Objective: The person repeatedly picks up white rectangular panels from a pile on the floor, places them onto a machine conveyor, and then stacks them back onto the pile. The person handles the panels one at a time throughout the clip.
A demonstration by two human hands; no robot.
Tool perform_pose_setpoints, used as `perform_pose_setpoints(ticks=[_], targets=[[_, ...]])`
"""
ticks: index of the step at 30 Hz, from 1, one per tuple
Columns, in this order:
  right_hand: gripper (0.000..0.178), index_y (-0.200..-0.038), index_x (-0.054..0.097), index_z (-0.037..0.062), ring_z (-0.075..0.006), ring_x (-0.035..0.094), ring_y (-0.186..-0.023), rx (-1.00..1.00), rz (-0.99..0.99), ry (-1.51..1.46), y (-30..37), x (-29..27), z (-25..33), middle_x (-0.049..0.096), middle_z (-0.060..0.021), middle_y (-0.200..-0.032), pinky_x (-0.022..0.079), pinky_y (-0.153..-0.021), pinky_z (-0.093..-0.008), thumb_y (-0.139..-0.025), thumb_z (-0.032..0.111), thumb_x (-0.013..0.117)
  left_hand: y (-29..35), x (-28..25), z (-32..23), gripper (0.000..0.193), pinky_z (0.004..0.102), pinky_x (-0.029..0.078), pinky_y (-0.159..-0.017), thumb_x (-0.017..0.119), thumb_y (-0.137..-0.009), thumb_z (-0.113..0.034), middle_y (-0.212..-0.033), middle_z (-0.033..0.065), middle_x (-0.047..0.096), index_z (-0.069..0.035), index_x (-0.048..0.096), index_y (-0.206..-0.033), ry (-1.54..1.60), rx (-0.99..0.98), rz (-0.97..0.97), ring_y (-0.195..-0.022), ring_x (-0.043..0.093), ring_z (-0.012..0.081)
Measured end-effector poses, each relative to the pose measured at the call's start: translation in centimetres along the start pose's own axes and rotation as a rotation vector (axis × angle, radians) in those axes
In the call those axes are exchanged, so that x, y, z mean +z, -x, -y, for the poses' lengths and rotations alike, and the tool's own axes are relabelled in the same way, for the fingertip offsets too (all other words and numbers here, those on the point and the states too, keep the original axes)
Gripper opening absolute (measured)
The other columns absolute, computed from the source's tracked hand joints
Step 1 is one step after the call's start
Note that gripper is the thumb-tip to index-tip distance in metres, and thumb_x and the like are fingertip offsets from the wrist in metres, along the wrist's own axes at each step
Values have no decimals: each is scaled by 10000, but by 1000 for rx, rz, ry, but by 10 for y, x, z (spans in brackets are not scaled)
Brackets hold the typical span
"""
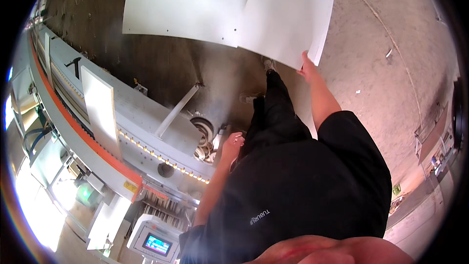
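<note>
Likely stiff, unwieldy white panel (288, 17) is best held by edges, right hand (308, 67) fingers pinched on its near-right corner, left hand (232, 145) half-curled, empty.

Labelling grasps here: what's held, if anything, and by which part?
The right hand grips a white panel at its near edge, by the right corner; the left hand shows nothing held.

Plain white panels (288, 14) with a few dark dots brighten the top centre of the frame, black clothing (303, 190) fills the lower middle — and at left a pale grey machine (139, 105) carries an orange strip (93, 144), yellow-dotted rollers (156, 155) and a blue screen (157, 244).
</note>
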State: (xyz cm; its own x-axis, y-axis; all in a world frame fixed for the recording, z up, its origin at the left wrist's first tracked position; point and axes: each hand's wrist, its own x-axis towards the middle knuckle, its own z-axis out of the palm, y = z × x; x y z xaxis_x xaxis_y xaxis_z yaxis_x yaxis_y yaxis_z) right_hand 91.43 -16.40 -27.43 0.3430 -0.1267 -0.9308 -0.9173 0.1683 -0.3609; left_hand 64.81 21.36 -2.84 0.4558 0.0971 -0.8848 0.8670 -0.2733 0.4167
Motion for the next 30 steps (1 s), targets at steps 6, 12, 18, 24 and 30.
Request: perform_pose_setpoints(ticks=[6, 12, 18, 24, 30], targets=[[576, -1369, 559, 57, -253, 688, -1031, -4, 463, -34, 102, 20, -24, 666, -110, -1250, 559, -931, -427, -1040, 526, 498, -62, -1, -59, 346, 286, 526, -752, 574, -1020, -213, -1018, 77, 705, 11, 593, -1283, 424, 105, 52, -859, 660, 156], [406, -1250, 614, 16, -249, 683, -1042, 290, 958, 72, 192, 78, -68, 693, -129, -1184, 564, -899, -408, -1072, 365, 509, -75, 19, -116, 318, 291, 460, -641, 598, -1028, -272, -1008, 47, 634, -15, 566, -1213, 882, 73, -156, -791, 558, 120], [438, -1205, 657, 122, -207, 687, -978, 115, 460, -46, 164, 67, -44, 715, -39, -1102, 550, -875, -417, -988, 499, 606, -35, -14, -25, 247, 282, 364, -514, 621, -1021, -277, -648, -27, 444, -74, 569, -888, 889, 19, -424, -528, 403, 94], [436, -1214, 600, 148, -204, 613, -1025, 41, 87, -128, 78, 25, -20, 642, -23, -1111, 510, -784, -394, -962, 503, 622, 43, -42, 39, 288, 287, 370, -548, 601, -1028, -324, -689, -36, 466, -55, 581, -926, 1038, -3, -774, -597, 423, 87], [407, -1230, 590, 196, -208, 608, -965, 124, -65, -196, 74, 60, -42, 627, -24, -1071, 498, -713, -381, -944, 476, 664, 111, -71, 64, 372, 294, 384, -620, 558, -1044, -379, -761, -28, 452, -58, 559, -856, 869, -24, -1053, -703, 420, 93]])
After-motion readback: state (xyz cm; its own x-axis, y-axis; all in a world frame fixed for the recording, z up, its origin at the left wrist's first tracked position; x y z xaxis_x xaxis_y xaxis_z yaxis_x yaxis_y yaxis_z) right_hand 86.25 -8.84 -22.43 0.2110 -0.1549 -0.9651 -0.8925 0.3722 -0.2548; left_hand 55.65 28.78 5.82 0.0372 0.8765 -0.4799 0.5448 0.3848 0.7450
